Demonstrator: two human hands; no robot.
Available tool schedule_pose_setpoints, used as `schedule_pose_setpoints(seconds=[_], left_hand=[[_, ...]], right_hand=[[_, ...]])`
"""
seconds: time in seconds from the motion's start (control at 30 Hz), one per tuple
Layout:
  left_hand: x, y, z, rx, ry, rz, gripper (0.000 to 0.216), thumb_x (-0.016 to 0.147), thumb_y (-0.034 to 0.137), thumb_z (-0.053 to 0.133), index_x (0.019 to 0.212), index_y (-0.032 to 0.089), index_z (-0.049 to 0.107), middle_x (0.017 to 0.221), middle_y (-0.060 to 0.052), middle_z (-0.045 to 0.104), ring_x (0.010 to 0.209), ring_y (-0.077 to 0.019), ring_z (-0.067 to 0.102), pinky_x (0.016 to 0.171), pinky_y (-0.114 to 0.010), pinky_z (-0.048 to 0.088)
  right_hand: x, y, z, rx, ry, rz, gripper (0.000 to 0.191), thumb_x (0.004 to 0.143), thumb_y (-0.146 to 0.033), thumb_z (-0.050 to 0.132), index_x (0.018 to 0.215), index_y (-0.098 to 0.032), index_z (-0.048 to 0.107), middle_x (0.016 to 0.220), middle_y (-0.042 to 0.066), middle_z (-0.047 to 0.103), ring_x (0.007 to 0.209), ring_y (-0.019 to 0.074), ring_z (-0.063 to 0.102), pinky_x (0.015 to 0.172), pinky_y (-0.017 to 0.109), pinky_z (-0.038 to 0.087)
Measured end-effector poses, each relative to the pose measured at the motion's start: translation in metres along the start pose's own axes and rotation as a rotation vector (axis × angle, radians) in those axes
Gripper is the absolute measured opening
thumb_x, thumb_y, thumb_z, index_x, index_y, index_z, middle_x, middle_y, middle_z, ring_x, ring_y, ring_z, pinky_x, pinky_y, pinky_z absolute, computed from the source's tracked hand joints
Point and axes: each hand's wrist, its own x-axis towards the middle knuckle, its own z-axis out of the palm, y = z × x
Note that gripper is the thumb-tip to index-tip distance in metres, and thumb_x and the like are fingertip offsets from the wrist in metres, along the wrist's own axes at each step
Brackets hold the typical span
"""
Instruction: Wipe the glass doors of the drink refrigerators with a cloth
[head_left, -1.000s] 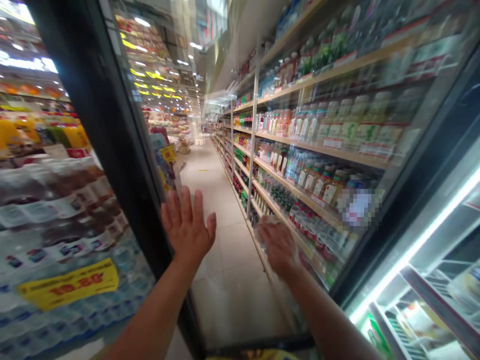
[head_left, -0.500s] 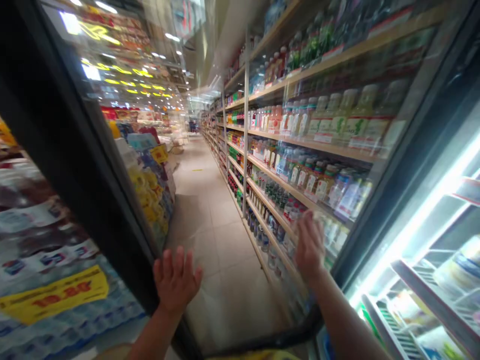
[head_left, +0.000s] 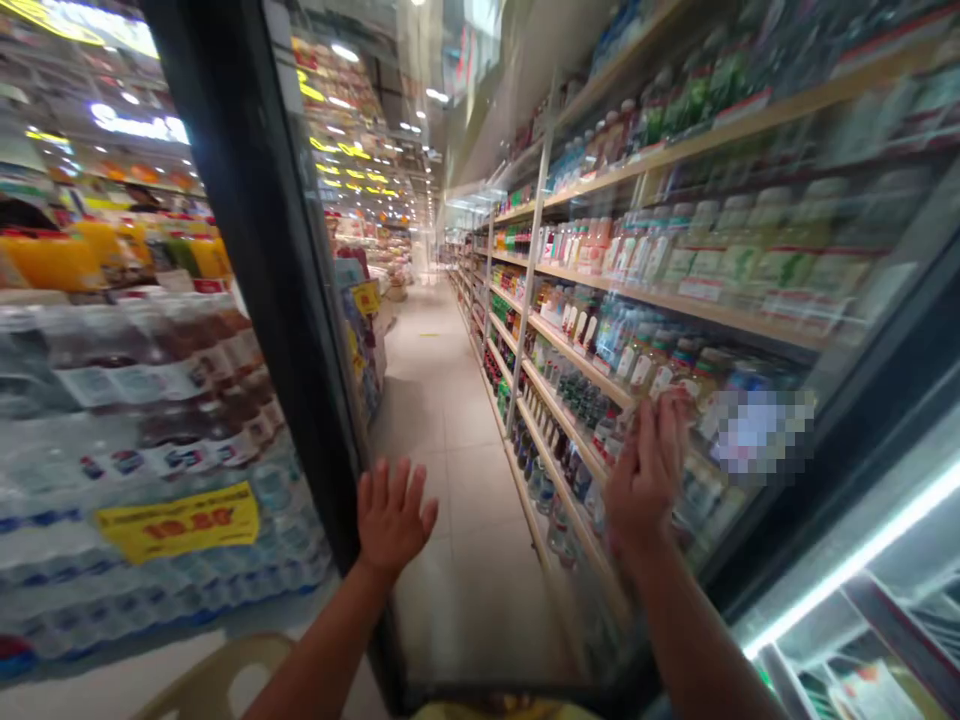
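Note:
A glass cooler door (head_left: 465, 560) with a black frame (head_left: 247, 250) stands swung out in front of me. My left hand (head_left: 391, 517) is raised with fingers spread, palm flat toward the glass near the frame. My right hand (head_left: 649, 470) is lifted with fingers stretched upward, close to the glass near the door's hinge side. Neither hand holds anything. Through the glass I see a store aisle and drink shelves (head_left: 600, 300).
The lit cooler interior with wire racks (head_left: 862, 650) lies at the lower right. Stacked bottled water packs with a yellow price tag (head_left: 180, 520) stand on the left. A pale chair back (head_left: 217, 680) shows at the bottom left. The tiled aisle floor (head_left: 450, 400) runs ahead.
The view has swung back right and the door frame shifted right. My right hand rose a little along the glass; my left hand stayed spread near the frame.

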Motion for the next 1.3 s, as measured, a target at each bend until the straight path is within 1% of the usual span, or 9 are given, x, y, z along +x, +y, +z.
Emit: schedule_pose_setpoints(seconds=[0.23,0.43,0.57,0.67,0.83,1.0,1.1,1.23,1.3], left_hand=[[-0.003,0.003,0.0,-0.01,-0.022,-0.032,0.071,0.091,0.033,0.059,0.156,0.023,0.033,0.153,-0.016,0.046,0.154,-0.0291,0.02,0.126,-0.053,0.018],[-0.011,0.001,-0.003,-0.005,0.002,-0.014,0.06,0.092,0.03,0.056,0.15,0.021,0.042,0.146,-0.019,0.052,0.151,-0.0335,0.03,0.122,-0.057,0.028],[-0.018,-0.008,-0.01,-0.155,0.092,-0.032,0.056,0.091,0.028,0.056,0.145,0.024,0.041,0.139,-0.016,0.052,0.144,-0.033,0.042,0.111,-0.052,0.046],[-0.015,-0.011,-0.016,-0.195,0.094,-0.05,0.051,0.091,0.025,0.056,0.139,0.025,0.041,0.132,-0.013,0.052,0.141,-0.0306,0.045,0.108,-0.05,0.05],[-0.01,-0.009,-0.017,-0.301,0.095,-0.137,0.043,0.09,0.022,0.057,0.131,0.023,0.044,0.127,-0.012,0.05,0.143,-0.0327,0.04,0.108,-0.054,0.048],[-0.018,-0.015,-0.014,-0.273,0.031,-0.107,0.044,0.093,0.032,0.05,0.135,0.028,0.041,0.139,-0.012,0.045,0.143,-0.0346,0.04,0.108,-0.056,0.048],[-0.018,-0.017,-0.012,-0.283,0.041,-0.053,0.051,0.09,0.028,0.056,0.138,0.029,0.04,0.139,-0.011,0.048,0.145,-0.0314,0.039,0.111,-0.052,0.046],[-0.009,-0.009,-0.006,-0.164,0.018,0.043,0.052,0.089,0.026,0.061,0.139,0.021,0.048,0.137,-0.015,0.056,0.154,-0.0307,0.024,0.124,-0.053,0.026],[-0.005,-0.006,-0.004,-0.083,-0.005,0.077,0.055,0.089,0.026,0.062,0.142,0.019,0.05,0.138,-0.016,0.059,0.155,-0.031,0.019,0.126,-0.054,0.018]], right_hand=[[-0.01,-0.081,0.024,0.225,-0.37,-0.453,0.047,0.097,-0.007,0.039,0.141,-0.014,0.054,0.139,0.006,0.064,0.139,0.0174,0.049,0.123,0.036,0.034],[0.027,-0.129,0.053,0.268,-0.326,-0.312,0.051,0.096,-0.01,0.043,0.147,-0.015,0.047,0.153,0.008,0.05,0.152,0.0186,0.029,0.126,0.039,0.03],[0.005,-0.157,0.065,0.362,-0.408,-0.594,0.038,0.099,-0.021,0.045,0.134,-0.014,0.059,0.144,0.007,0.06,0.138,0.015,0.049,0.116,0.03,0.044],[0.012,-0.15,0.063,0.367,-0.394,-0.644,0.037,0.101,-0.019,0.04,0.13,-0.011,0.061,0.137,0.004,0.065,0.131,0.0142,0.055,0.116,0.029,0.045],[0.055,-0.139,0.063,0.176,-0.189,-0.277,0.045,0.098,-0.011,0.041,0.142,-0.016,0.051,0.15,0.006,0.054,0.149,0.0182,0.036,0.124,0.04,0.034],[0.016,-0.168,0.067,0.25,-0.344,-0.572,0.041,0.1,-0.018,0.039,0.135,-0.025,0.059,0.143,-0.003,0.06,0.139,0.0091,0.047,0.119,0.025,0.04],[0.007,-0.132,0.054,0.223,-0.324,-0.495,0.039,0.1,-0.016,0.04,0.133,-0.022,0.061,0.137,-0.002,0.065,0.136,0.0102,0.051,0.119,0.027,0.04],[0.025,-0.051,0.03,0.072,-0.001,-0.106,0.05,0.096,-0.004,0.042,0.144,-0.011,0.05,0.144,0.017,0.056,0.147,0.0245,0.04,0.122,0.047,0.035],[0.022,-0.041,0.025,0.018,0.111,0.002,0.053,0.095,-0.003,0.044,0.147,-0.008,0.046,0.149,0.022,0.05,0.149,0.0289,0.035,0.123,0.052,0.032]])
